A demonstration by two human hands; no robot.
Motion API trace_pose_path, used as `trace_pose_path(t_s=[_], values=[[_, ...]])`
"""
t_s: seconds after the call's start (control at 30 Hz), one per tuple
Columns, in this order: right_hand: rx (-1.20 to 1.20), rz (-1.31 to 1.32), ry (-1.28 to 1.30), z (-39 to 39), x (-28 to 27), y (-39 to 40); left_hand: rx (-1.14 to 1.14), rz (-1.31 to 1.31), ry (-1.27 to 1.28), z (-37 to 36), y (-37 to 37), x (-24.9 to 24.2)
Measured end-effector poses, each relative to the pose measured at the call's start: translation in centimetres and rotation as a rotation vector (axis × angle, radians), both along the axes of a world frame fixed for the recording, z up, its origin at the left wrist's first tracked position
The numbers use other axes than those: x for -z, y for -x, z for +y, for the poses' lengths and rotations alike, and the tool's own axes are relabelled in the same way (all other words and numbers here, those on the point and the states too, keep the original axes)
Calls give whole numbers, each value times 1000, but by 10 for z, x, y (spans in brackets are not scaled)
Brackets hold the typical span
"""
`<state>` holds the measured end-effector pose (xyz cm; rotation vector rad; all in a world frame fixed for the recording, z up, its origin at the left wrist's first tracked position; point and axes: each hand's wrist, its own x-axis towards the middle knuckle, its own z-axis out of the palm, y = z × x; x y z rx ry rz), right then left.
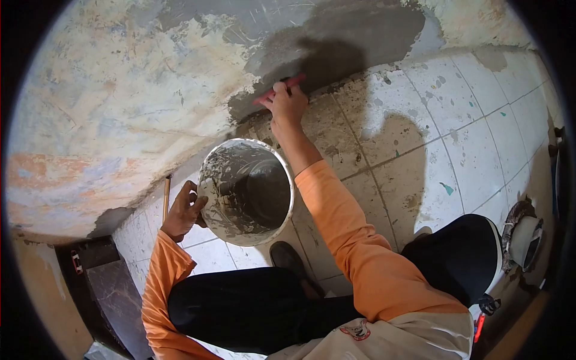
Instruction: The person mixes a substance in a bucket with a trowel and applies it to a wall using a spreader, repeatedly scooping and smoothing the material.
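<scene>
My right hand [288,109] grips a red plastering float [261,98], which lies against the foot of the wall over dark, wet-looking plaster [342,36]. The float's face is turned to the wall and hidden. In my left hand [183,213] is the side of a pale bucket [287,207], with the fingers curled at its edge. The bucket tilts so its mouth faces me. Grey mortar is smeared over its inner wall, and a greyer mass lies at the bottom.
A thin wooden stick [166,201] stands beside my left hand near the wall. White floor tiles [474,141] are spotted with plaster. My shoe [289,261] is below the bucket. A dark box-like object [114,288] sits at lower left; a pale round container [525,240] is at right.
</scene>
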<state>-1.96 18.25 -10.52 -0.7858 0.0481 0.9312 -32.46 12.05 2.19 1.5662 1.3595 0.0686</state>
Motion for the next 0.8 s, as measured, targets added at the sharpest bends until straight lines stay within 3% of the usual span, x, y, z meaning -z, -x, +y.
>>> trace_pose_path(t_s=[0.17,0.27,0.43,0.5,0.6,0.67,0.77,0.8], values=[[68,-87,-263,-42,-66,-7,8,14,-11,0,8,4],[50,-37,-138,-63,-50,-21,-51,5,3,-2,10,2],[-28,42,-2,-63,43,-17,-86,26,-29,0,40,2],[-120,212,196,-47,92,8,-97,64,-51,-3,48,-4],[26,116,374,-14,149,66,-141,100,-42,-9,47,-10],[6,230,504,5,160,82,-145,83,-27,-9,50,-6],[-89,-570,826,32,174,94,-154,63,-8,-12,51,-7],[-90,-570,826,38,165,92,-159,53,-7,-12,52,-6]])
